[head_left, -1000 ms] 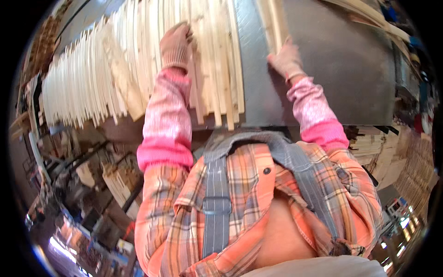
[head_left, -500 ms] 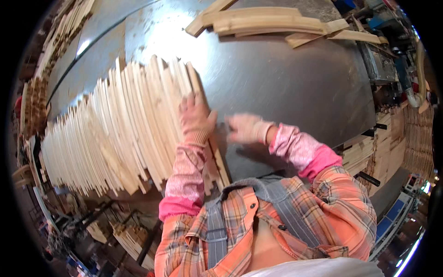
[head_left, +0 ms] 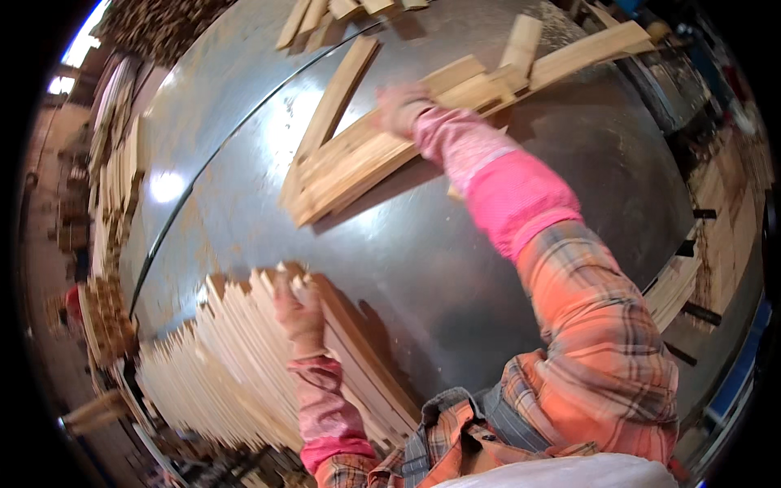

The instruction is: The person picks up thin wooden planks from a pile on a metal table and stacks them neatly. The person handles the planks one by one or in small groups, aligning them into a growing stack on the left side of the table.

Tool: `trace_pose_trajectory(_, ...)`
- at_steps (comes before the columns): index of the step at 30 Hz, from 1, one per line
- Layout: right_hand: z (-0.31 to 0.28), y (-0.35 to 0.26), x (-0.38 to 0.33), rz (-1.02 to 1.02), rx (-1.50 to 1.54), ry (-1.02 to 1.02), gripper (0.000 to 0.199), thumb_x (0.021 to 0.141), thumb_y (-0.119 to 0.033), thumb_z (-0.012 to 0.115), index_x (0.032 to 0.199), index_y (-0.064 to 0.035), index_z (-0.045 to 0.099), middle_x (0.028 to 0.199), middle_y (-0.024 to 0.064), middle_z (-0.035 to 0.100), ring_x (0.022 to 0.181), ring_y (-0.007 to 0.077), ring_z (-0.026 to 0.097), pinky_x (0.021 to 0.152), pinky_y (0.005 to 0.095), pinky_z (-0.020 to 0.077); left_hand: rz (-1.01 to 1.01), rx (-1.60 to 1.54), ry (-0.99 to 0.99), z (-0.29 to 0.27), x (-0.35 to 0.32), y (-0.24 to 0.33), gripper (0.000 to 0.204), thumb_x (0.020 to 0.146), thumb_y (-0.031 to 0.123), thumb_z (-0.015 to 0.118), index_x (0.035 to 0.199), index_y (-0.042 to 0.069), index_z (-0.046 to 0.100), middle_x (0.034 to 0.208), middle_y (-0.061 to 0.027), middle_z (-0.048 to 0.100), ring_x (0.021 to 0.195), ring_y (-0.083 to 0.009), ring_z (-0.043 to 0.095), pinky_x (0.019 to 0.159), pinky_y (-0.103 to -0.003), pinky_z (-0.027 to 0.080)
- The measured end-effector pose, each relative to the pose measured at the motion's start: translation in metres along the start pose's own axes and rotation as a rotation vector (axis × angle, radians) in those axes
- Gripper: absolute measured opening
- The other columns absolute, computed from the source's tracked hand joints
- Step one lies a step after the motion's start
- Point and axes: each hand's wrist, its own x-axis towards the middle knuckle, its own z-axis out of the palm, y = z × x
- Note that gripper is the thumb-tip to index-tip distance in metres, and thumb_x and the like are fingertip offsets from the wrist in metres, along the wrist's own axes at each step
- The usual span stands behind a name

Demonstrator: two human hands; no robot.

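Observation:
A long row of pale wooden strips, stood on edge side by side, lies along the near left part of the metal table. My left hand rests on top of the strips near the row's right end, its fingers stretched over them. Farther out, my right arm reaches to a loose pile of wooden boards. The right hand is over the back edge of that pile, touching or just above it. Motion smears its fingers, so their grip does not show.
Another board lies aslant left of the pile. More short boards sit beyond the dark seam crossing the table. Wood is stacked at the left and below the table's right edge. Machinery stands at the far right.
My right hand has moved from beside the strips, forward to the board pile. The left hand stays on the strips. The view has shifted, bringing more of the table's far side in.

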Motion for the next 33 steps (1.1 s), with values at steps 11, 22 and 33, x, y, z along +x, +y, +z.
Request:
trace_pose_trajectory(11,-0.017,0.073,-0.055,-0.216,0.017,-0.250,0.040,0.087,-0.044,0.066,0.105,-0.0097,0.074,0.110,0.0158,0.072,0.111,0.0366,0.066,0.098,0.0502,0.0490,-0.014,0.345,-0.611,0.097,0.234,0.018,0.083,0.078,0.052,0.077,0.138,-0.001,0.056,0.127,-0.0224,0.062,0.122,-0.0387,0.060,0.103,-0.044,0.048)
trace_pose_trajectory(22,-0.008,0.153,-0.271,-0.010,-0.066,0.362,0.064,0.082,-0.033,0.076,0.139,-0.0101,0.057,0.135,0.0105,0.062,0.131,0.0303,0.053,0.113,0.0485,0.0375,-0.109,0.218,-0.461,0.147,0.083,0.149,0.080,0.077,0.034,0.081,0.140,-0.001,0.048,0.124,-0.0240,0.062,0.112,-0.0409,0.063,0.096,-0.045,0.052)
trace_pose_trajectory(33,0.099,0.112,-0.387,0.566,1.279,-0.025,0.074,0.091,-0.046,0.072,0.128,0.0155,0.056,0.125,0.0265,0.066,0.118,0.0319,0.062,0.102,0.0401,0.0473,-0.700,-1.194,-0.942,0.128,-0.094,0.187,0.056,0.083,0.008,0.063,0.139,0.002,0.054,0.109,-0.0112,0.068,0.092,-0.0217,0.067,0.078,-0.034,0.056)
